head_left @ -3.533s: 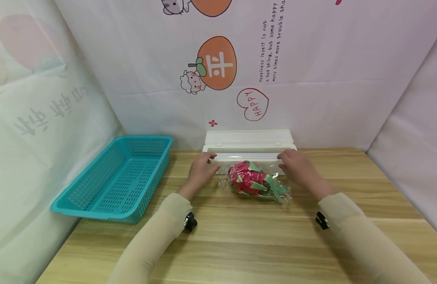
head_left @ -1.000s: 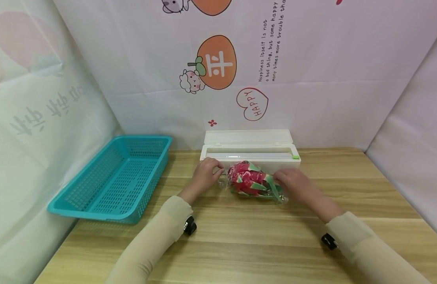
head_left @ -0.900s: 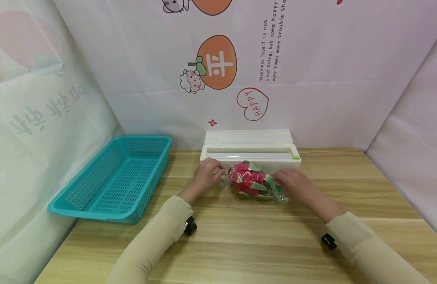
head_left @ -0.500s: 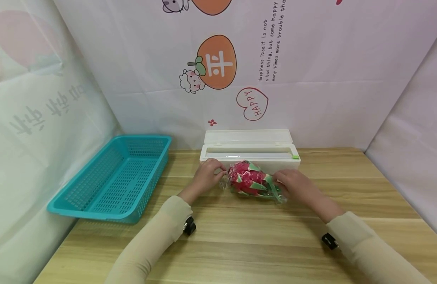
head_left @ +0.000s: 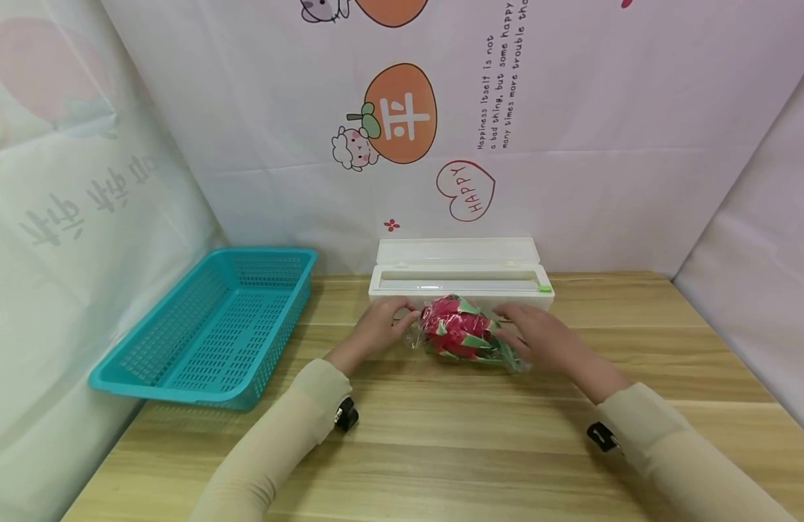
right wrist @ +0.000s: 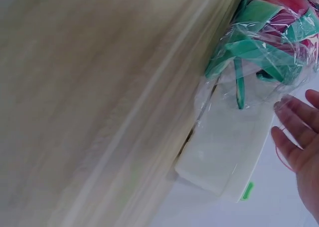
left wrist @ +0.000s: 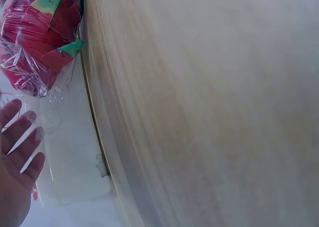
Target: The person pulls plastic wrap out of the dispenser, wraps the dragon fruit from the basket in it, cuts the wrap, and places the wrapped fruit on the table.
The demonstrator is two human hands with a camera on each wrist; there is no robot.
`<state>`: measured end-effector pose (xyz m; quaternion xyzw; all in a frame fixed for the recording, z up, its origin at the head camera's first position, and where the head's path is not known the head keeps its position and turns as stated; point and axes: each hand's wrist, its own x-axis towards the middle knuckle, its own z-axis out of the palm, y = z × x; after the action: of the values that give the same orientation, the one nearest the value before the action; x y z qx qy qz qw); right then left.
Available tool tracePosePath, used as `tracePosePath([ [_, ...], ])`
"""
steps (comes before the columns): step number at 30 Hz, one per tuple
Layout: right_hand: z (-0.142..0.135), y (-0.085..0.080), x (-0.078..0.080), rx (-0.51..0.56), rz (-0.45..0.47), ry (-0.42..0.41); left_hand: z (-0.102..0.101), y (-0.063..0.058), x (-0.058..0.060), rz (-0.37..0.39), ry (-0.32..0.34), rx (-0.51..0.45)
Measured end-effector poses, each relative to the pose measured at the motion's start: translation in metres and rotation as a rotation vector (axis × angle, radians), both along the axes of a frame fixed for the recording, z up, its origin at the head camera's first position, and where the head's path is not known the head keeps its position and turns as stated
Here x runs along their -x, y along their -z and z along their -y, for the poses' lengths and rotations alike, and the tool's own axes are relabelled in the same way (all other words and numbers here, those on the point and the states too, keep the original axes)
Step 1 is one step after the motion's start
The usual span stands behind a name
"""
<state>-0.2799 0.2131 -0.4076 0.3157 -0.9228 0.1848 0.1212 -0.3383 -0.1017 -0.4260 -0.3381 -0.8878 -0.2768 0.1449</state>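
A dragon fruit (head_left: pixel 459 330) with red skin and green scales lies on the table, wrapped in clear plastic film. Loose film (left wrist: pixel 56 105) bunches at its left end, where my left hand (head_left: pixel 378 325) is, with fingertips at the film. In the left wrist view those fingers are loosely extended, with the thumb hidden. By the right end of the fruit is my right hand (head_left: pixel 537 335), its thumb and fingers apart beside the crumpled film (right wrist: pixel 259 87). Right behind the fruit stands a white cling film dispenser (head_left: pixel 463 270), lid up, with a green slider (head_left: pixel 544 288) at its right end.
A turquoise plastic basket (head_left: pixel 248 377) with perforated sides stands on the wooden table (head_left: pixel 454 449) at the left. Printed white cloth (head_left: pixel 591 203) hangs behind the table and along both sides.
My hands have come from the dispenser's ends to the fruit's ends. In the last half second my right hand has shifted slightly left, its fingers spreading; my left hand has edged inward.
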Motion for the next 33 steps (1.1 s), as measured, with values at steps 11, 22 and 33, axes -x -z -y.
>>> tracePosePath([
  [11, 0.010, 0.004, 0.005, 0.010, 0.229, -0.007, -0.002, -0.006, -0.010, 0.307, 0.042, 0.047],
  [22, 0.024, 0.008, 0.008, 0.008, 0.316, -0.002, -0.008, -0.005, -0.010, 0.279, 0.092, 0.073],
  [33, 0.037, 0.013, 0.006, -0.019, 0.282, 0.057, -0.009, -0.004, -0.009, 0.224, 0.130, 0.053],
])
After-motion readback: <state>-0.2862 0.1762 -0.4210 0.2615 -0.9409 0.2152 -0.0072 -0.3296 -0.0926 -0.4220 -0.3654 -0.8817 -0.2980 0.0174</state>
